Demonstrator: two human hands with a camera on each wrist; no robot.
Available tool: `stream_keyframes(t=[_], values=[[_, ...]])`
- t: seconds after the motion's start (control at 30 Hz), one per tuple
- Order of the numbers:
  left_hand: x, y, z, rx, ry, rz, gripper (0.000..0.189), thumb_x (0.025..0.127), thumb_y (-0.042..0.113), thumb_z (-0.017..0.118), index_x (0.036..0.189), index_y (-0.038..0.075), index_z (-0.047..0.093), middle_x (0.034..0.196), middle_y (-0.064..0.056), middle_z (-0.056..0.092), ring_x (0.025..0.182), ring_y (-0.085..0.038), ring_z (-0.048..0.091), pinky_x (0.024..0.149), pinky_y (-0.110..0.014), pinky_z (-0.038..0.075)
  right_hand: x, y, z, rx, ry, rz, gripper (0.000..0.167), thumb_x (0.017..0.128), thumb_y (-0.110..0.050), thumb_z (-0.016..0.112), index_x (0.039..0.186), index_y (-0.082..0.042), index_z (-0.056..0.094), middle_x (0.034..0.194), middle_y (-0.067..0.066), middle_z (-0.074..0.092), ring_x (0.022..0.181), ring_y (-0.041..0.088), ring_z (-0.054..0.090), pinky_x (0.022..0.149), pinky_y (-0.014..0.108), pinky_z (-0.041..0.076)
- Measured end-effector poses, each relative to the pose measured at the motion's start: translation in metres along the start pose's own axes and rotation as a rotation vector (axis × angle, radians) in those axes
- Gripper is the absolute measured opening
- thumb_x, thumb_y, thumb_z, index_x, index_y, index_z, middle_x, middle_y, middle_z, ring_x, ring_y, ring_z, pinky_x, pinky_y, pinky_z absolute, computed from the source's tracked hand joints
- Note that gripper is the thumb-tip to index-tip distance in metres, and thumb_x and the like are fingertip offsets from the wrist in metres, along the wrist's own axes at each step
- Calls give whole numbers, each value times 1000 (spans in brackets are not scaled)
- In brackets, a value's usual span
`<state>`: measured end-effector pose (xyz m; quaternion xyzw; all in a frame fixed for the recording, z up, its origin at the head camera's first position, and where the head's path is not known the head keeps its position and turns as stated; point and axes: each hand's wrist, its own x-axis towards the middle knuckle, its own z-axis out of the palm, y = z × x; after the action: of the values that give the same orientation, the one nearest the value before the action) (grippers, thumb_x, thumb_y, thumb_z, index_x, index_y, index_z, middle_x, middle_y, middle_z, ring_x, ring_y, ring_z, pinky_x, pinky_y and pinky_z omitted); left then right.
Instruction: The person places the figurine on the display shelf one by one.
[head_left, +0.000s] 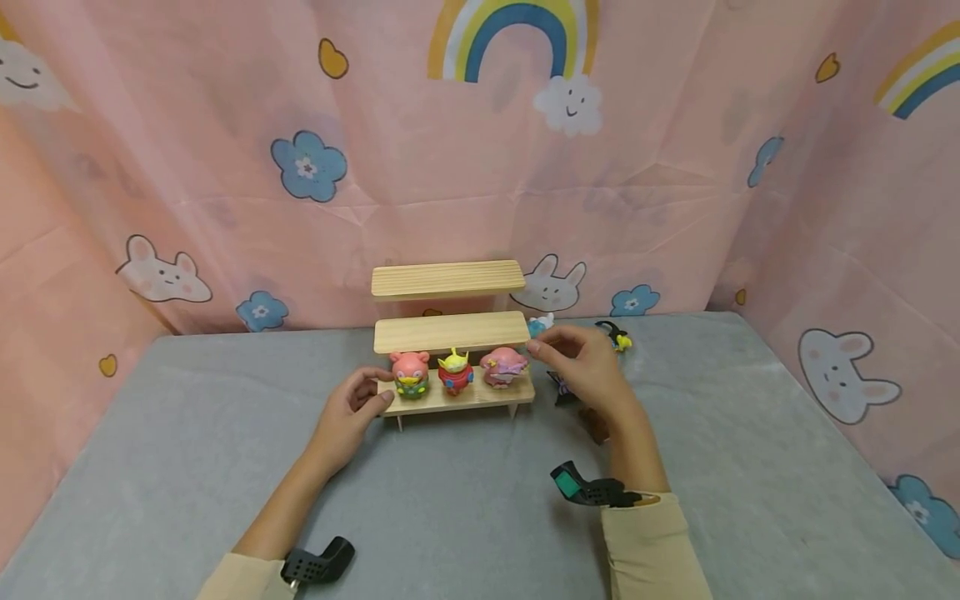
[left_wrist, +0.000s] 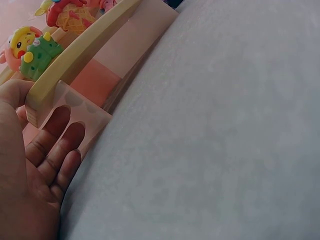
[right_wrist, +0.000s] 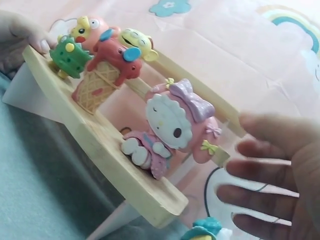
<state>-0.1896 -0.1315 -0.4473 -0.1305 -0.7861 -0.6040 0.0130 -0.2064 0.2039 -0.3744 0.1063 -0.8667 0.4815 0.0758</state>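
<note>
A three-tier wooden display shelf [head_left: 447,332] with clear side supports stands near the back of the table. On its lowest board are a pink-hooded figurine in green [head_left: 410,375], a yellow-green alien figurine on a red ice cream cone [head_left: 455,372] and a pink figurine with a purple bow [right_wrist: 182,120]. My left hand [head_left: 347,421] holds the left end of the lowest board between thumb and index finger, its other fingers [left_wrist: 62,142] spread below beside the clear support. My right hand [head_left: 588,367] is at the right end of the middle board, its fingers [right_wrist: 265,172] loosely extended and holding nothing.
Right of the shelf, a blue-and-white figurine [head_left: 540,324] and a black-and-yellow one [head_left: 619,337] stand farther back. A dark purple figurine [head_left: 561,390] and a brown object [head_left: 594,425] lie partly behind the right hand. A pink printed cloth [head_left: 420,183] hangs behind the grey table [head_left: 225,433].
</note>
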Motion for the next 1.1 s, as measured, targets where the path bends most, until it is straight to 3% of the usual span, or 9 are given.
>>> stream_keyframes(t=[0.13,0.4,0.73,1.1], values=[[0,0,0,-2,7,-1,23,101,14,59,123,5,60,86,-3,60,75,-7,54,73,-25,47,0,2,-5,-54,30,66,31,99,-32,66,106,-3,72,102,18,74,94,37,66,78,34,52],[-1,3,0,-11,2,7,25,101,14,59,123,2,60,86,-6,59,75,-8,53,72,-25,47,-1,8,-12,-216,45,125,29,100,-35,64,108,-8,72,103,12,74,93,25,68,79,36,54],[1,0,1,5,-5,16,24,101,15,59,123,5,60,84,-4,59,73,-8,52,71,-25,46,-1,19,-10,-386,-185,234,40,94,-32,70,125,-7,68,128,17,67,122,36,61,100,55,50],[0,0,0,-11,-1,13,24,101,15,60,122,5,61,83,-2,58,73,-7,52,70,-25,46,-2,30,-11,-396,-268,260,41,96,-30,67,127,-2,66,130,19,67,122,36,61,103,55,48]])
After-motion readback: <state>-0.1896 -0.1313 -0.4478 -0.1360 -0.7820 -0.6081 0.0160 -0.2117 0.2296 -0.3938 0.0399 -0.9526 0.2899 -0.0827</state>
